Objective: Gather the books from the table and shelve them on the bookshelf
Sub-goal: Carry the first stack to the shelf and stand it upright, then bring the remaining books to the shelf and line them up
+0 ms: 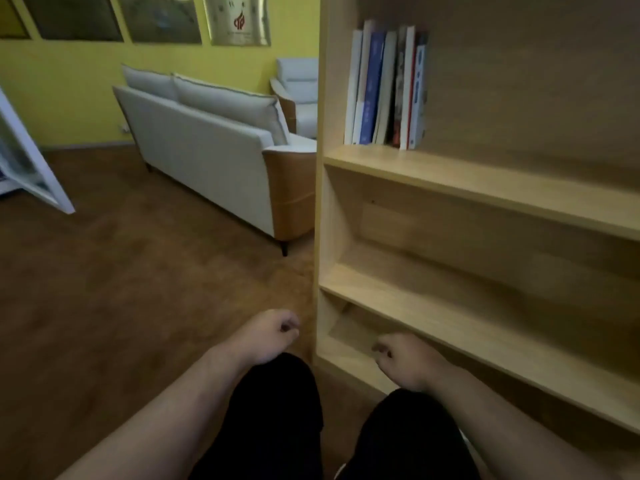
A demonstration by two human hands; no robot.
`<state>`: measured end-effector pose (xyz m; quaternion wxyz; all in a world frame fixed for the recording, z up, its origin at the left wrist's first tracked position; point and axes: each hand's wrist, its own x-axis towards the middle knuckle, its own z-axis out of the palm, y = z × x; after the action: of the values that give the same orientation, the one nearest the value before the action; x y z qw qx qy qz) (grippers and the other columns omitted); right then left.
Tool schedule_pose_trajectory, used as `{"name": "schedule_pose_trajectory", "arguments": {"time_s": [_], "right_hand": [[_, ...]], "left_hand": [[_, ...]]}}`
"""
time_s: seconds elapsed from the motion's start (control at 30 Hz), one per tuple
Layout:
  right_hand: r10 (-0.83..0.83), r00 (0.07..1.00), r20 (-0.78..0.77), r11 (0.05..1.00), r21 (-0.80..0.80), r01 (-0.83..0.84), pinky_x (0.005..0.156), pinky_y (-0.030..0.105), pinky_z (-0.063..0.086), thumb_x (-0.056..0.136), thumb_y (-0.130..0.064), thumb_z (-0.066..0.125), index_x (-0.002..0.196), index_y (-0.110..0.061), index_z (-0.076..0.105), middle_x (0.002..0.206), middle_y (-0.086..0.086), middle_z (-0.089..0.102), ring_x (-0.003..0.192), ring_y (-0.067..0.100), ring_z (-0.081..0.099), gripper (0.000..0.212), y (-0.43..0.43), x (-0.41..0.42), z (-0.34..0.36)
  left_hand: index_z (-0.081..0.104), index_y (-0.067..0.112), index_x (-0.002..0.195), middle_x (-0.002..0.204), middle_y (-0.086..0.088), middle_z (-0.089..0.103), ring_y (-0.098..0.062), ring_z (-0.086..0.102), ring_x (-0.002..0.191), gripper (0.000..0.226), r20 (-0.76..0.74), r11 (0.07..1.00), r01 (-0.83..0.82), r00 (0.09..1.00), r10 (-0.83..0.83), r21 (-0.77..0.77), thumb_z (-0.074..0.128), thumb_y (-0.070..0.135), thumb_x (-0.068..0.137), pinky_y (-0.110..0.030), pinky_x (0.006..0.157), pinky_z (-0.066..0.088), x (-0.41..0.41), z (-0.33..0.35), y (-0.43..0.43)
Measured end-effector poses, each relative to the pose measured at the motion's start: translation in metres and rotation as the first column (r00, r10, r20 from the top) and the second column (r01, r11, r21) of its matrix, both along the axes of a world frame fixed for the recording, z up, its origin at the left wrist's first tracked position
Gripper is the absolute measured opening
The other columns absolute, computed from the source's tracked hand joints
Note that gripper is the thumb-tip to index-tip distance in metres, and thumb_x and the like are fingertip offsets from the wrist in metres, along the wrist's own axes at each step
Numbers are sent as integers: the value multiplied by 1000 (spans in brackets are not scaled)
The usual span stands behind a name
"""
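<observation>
Books (384, 88) stand upright in a tight row on the upper board of the bookshelf (485, 188), pushed to its left end against the side panel, with white, blue, dark and red-edged spines showing. The two lower boards of the bookshelf show only bare wood. The left hand (270, 336) hangs low in front of the person, just left of the bookshelf's side panel, its fingers loosely curled with nothing in them. The right hand (405, 362) hangs in front of the lowest compartment, also loosely curled and holding nothing; neither hand touches the wood. Both forearms are bare, and dark trousers (277, 410) show below them. To the left, a pale sofa (207, 147) with a tan side stands on the brown floor (121, 271), an armchair (298, 91) sits beyond it, and framed pictures (159, 17) hang on the yellow wall (69, 81).
</observation>
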<state>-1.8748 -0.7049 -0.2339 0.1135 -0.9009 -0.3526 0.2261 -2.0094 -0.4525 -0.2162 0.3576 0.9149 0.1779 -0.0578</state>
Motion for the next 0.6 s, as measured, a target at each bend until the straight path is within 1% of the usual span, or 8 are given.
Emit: {"name": "schedule_pose_trajectory", "arguments": {"time_s": [0.1, 0.2, 0.27, 0.33, 0.37, 0.43, 0.5, 0.6], "right_hand": [[12, 998, -66, 999, -45, -15, 87, 24, 42, 103, -29, 50, 137, -18, 61, 139, 3, 63, 125, 21, 59, 37, 16, 1, -34], [9, 991, -136, 996, -86, -21, 92, 30, 51, 101, -29, 52, 125, -20, 68, 129, 4, 69, 116, 22, 64, 30, 42, 12, -67], [7, 982, -188, 993, -110, -28, 90, 33, 53, 101, -29, 51, 117, -21, 71, 123, 2, 70, 110, 21, 65, 27, 62, 21, -88], [-16, 970, -242, 990, -137, -18, 87, 32, 52, 101, -27, 53, 114, -20, 72, 120, 1, 71, 108, 20, 65, 25, 86, 28, -103], [-41, 962, -271, 990, -143, 1, 85, 30, 50, 101, -26, 54, 115, -18, 72, 119, 2, 71, 109, 21, 64, 24, 96, 30, -108], [-81, 942, -324, 983, -182, 22, 81, 27, 43, 101, -24, 55, 118, -16, 71, 122, 3, 69, 110, 20, 62, 25, 113, 30, -112], [-113, 924, -365, 969, -244, 22, 83, 24, 40, 102, -24, 55, 125, -14, 69, 127, 5, 67, 114, 21, 61, 29, 124, 29, -110], [-186, 893, -409, 952, -301, 61, 90, 26, 45, 103, -22, 54, 127, -12, 67, 129, 6, 67, 117, 23, 61, 29, 130, 20, -85]], "left_hand": [[68, 19, 120, 121, 2, 67, -11, 61, 111, 28, -114, 1000, -26, 993, 25, 0, 59, 30, 96, -19, 88, 42, -9, -39, 21], [67, 24, 114, 115, 6, 67, -11, 62, 106, 25, -245, 997, -52, 969, 38, -50, 57, 38, 96, -25, 86, 49, -3, -82, 48], [65, 29, 110, 115, 8, 65, -9, 62, 101, 21, -324, 991, -91, 944, 54, -98, 54, 40, 96, -26, 84, 52, 5, -108, 68], [60, 28, 125, 120, 10, 59, -8, 56, 101, 32, -423, 978, -97, 906, 9, -186, 51, 41, 98, -21, 79, 47, 12, -130, 84], [58, 25, 131, 120, 9, 55, -9, 53, 103, 37, -469, 970, -94, 883, -23, -224, 51, 41, 99, -20, 80, 43, 14, -137, 91], [60, 21, 128, 121, 6, 53, -12, 51, 106, 39, -529, 957, -101, 846, -61, -273, 50, 44, 98, -23, 87, 38, 16, -146, 101], [63, 22, 123, 124, 4, 55, -13, 51, 108, 34, -552, 935, -156, 832, -49, -318, 51, 43, 99, -25, 89, 37, 16, -145, 110], [63, 19, 126, 118, 6, 54, -15, 53, 112, 34, -587, 902, -277, 809, 33, -332, 52, 38, 99, -26, 91, 39, 3, -127, 114]]}}
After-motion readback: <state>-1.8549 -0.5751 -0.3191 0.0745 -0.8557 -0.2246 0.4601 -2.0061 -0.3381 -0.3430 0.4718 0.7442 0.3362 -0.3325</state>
